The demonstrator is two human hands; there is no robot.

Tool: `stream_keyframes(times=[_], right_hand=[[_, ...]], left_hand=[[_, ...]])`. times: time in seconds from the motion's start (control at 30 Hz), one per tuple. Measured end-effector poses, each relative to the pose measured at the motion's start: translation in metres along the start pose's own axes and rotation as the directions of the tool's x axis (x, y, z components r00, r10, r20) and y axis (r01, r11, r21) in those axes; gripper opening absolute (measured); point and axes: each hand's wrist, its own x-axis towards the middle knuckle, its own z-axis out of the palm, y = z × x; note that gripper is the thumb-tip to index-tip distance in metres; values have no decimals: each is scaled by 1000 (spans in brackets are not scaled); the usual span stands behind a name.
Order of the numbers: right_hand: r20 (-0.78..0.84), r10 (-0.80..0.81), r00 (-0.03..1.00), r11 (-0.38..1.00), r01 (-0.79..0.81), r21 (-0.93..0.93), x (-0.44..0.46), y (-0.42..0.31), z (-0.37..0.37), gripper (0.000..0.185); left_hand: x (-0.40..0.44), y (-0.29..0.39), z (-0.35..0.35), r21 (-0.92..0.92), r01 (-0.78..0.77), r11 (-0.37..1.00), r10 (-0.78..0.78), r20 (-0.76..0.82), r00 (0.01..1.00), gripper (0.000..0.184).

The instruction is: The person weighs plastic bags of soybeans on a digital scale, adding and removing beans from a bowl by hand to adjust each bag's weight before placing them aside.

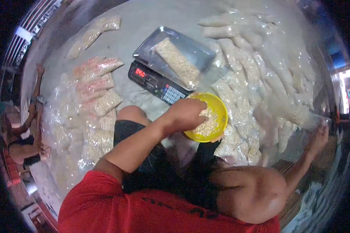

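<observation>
in the head view, the left hand (186, 113) reaches over a yellow bowl (223, 112), its fingers bent down at the loose pale grains (210, 123) inside; the palm hides whether they pinch any grains or only press on them, so i cannot tell. the bowl sits just beside the near corner of a digital scale (155, 82), and what bears it from below is mostly hidden. out to the side, the right hand (319, 136) has its fingers closed on the end of a clear bag (311, 119), which is blurred over the right-hand pile of filled bags (239, 79). another filled bag (177, 64) lies slantwise on the metal tray (200, 50), its lower end close to the bowl. to the left lie more packets (99, 87), some marked red, and past them sits another person (23, 136). i'd worry most about the bowl: if the left wrist leans on its rim, it could tip and scatter grain, or nudge the tray and upset the reading. the bag held only by its end could slip or strain its film, and the slick, overlapping bags beneath it could slide.
</observation>
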Motion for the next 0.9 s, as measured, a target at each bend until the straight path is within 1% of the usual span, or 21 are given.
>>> stream_keyframes(times=[0.03, 0.07, 0.1, 0.13, 0.2, 0.23, 0.27, 0.33, 0.37, 0.4, 0.43, 0.47, 0.53, 0.57, 0.6, 0.7, 0.77, 0.8, 0.83, 0.87, 0.9], right_hand=[[-8, 14, 1000, 986, -13, 167, -3, -12, 10, 39], [10, 10, 1000, 985, -11, 172, 4, -8, 14, 39], [78, -71, 994, 994, 76, -73, 8, -16, 18, 37], [111, -158, 981, 981, 169, -98, 7, -23, 22, 36], [173, -327, 929, 927, 351, -132, 0, -47, 34, 32], [91, -94, 991, 987, 81, 135, -16, -78, 36, 32], [87, 175, 981, 899, -195, 391, -27, -95, 34, 31], [111, 207, 972, 891, -234, 388, -24, -93, 30, 35], [127, 218, 968, 883, -251, 397, -12, -84, 32, 37], [143, 229, 963, 874, -268, 405, 0, -75, 33, 39], [428, 128, 894, 797, -350, 492, 9, -76, 47, 39], [448, 98, 889, 817, -329, 473, 9, -70, 62, 38], [486, 36, 873, 854, -280, 439, -17, -108, 113, 38], [514, 48, 856, 818, -329, 472, -32, -130, 136, 40], [541, 59, 839, 780, -377, 500, -43, -149, 157, 42], [363, -142, 921, 821, -95, 562, -72, -185, 214, 39], [354, -375, 857, 905, 255, 340, -85, -201, 236, 32], [395, -421, 817, 878, 259, 401, -92, -192, 258, 28], [433, -465, 772, 850, 254, 461, -100, -183, 279, 25], [513, -400, 759, 775, -19, 632, -121, -175, 300, 22], [588, -329, 739, 622, -298, 724, -142, -167, 320, 20]], left_hand=[[-5, -4, 5, -9, 23, 1000, -23, -5, 1000, 34], [-7, -9, 10, 0, -25, 1000, 25, -33, 999, 35], [-6, -10, 6, 17, -82, 996, 83, -64, 994, 37], [-3, -8, 2, 20, -77, 997, 79, -78, 994, 37], [5, -7, -9, 230, 86, 969, -23, -267, 963, 34], [9, -20, -6, 399, -63, 915, 263, -469, 843, 36], [16, -31, 0, 386, -39, 922, 236, -480, 845, 36], [36, -41, 1, 487, -195, 851, 460, -515, 724, 29], [44, -48, -3, 490, -172, 855, 446, -523, 726, 29], [50, -55, -8, 525, -221, 822, 468, -402, 787, 24], [52, -63, -15, 550, -272, 790, 477, -271, 836, 20], [53, -71, -20, 557, -243, 794, 454, -277, 847, 20], [54, -85, -29, 390, -268, 881, 414, -362, 835, 12], [46, -89, -47, 386, -235, 892, 380, -362, 851, 14], [32, -88, -60, 285, -164, 945, 292, -500, 815, 14], [-23, -90, -110, 79, 61, 995, 20, -758, 652, 18], [-63, -88, -155, 40, 172, 984, -51, -868, 494, 19], [-85, -80, -178, -47, 180, 983, -128, -872, 472, 22], [-103, -68, -197, -132, 183, 974, -202, -872, 446, 25], [-118, -53, -211, -119, 184, 976, -189, -882, 432, 25], [-131, -38, -222, -77, 215, 974, -166, -885, 436, 23]])
